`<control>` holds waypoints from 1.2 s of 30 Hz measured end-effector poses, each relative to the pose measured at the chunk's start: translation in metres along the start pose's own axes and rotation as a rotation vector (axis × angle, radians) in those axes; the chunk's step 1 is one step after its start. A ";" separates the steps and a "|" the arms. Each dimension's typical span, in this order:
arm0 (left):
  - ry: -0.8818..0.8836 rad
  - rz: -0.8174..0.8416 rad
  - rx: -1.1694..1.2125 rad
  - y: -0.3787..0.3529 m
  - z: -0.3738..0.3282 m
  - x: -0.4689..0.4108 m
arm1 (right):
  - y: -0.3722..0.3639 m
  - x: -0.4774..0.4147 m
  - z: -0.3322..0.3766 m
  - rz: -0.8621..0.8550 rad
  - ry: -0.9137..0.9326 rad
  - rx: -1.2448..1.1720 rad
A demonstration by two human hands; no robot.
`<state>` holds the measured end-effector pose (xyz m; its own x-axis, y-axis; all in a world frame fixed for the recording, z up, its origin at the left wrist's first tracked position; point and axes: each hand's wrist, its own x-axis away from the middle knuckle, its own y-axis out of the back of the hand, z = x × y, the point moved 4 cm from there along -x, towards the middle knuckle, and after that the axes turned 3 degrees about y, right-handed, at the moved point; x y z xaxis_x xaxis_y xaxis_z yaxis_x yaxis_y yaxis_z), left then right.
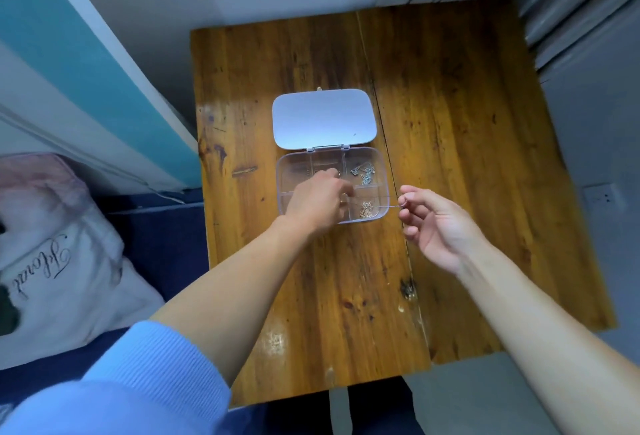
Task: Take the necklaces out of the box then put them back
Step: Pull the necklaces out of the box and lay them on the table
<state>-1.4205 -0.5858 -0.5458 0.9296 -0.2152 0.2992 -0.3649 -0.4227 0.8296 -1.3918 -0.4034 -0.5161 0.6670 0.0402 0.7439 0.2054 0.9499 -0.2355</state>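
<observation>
A clear plastic box (287, 171) with several compartments lies open on the wooden table (450, 123), its lid (323, 119) folded flat behind it. A silver necklace (363, 171) sits bunched in the back right compartment. A gold necklace (366, 210) lies heaped in the front right compartment, and a thin strand of it stretches right to my right hand (433, 223), which pinches its end beside the box. My left hand (320, 201) is over the middle of the box with its fingers curled down inside; what they hold is hidden.
A white pillow with dark script lettering (59, 261) lies on a dark blue bed at the left. A teal and white wall panel (69, 54) runs along the table's left side. Grey floor surrounds the table on the right.
</observation>
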 end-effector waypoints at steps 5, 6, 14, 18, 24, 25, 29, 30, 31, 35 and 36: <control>0.006 -0.066 0.075 -0.003 -0.001 -0.001 | 0.004 0.002 0.001 0.033 -0.033 -0.034; 0.037 -0.063 0.123 -0.001 0.001 -0.001 | 0.007 0.002 0.001 0.027 -0.034 -0.049; 0.234 0.145 0.666 0.052 0.035 0.018 | 0.030 -0.002 -0.014 -0.157 -0.072 -0.192; 0.296 0.206 0.897 0.072 0.049 0.029 | 0.035 0.002 -0.026 -0.216 -0.061 -0.155; 0.365 0.271 1.025 0.079 0.074 0.048 | 0.021 0.023 -0.057 -0.139 -0.024 0.164; 0.384 0.273 0.956 0.079 0.083 0.052 | 0.016 0.030 -0.068 -0.116 -0.034 0.225; 0.369 0.263 0.482 0.076 0.111 0.065 | -0.006 0.056 -0.122 -0.046 -0.082 0.457; 0.358 0.241 0.403 0.073 0.114 0.067 | -0.013 0.061 -0.135 -0.028 -0.087 0.502; 0.351 0.206 0.352 0.068 0.116 0.068 | -0.020 0.065 -0.148 -0.012 -0.084 0.550; 0.364 0.069 0.277 0.049 0.116 0.072 | -0.043 0.080 -0.187 0.024 0.010 0.863; 0.363 0.061 0.257 0.043 0.116 0.074 | -0.046 0.083 -0.193 0.021 0.035 0.946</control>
<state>-1.3738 -0.7217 -0.5423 0.8473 0.0569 0.5281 -0.3782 -0.6335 0.6750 -1.2078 -0.5039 -0.5640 0.6884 0.0657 0.7224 -0.4628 0.8067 0.3676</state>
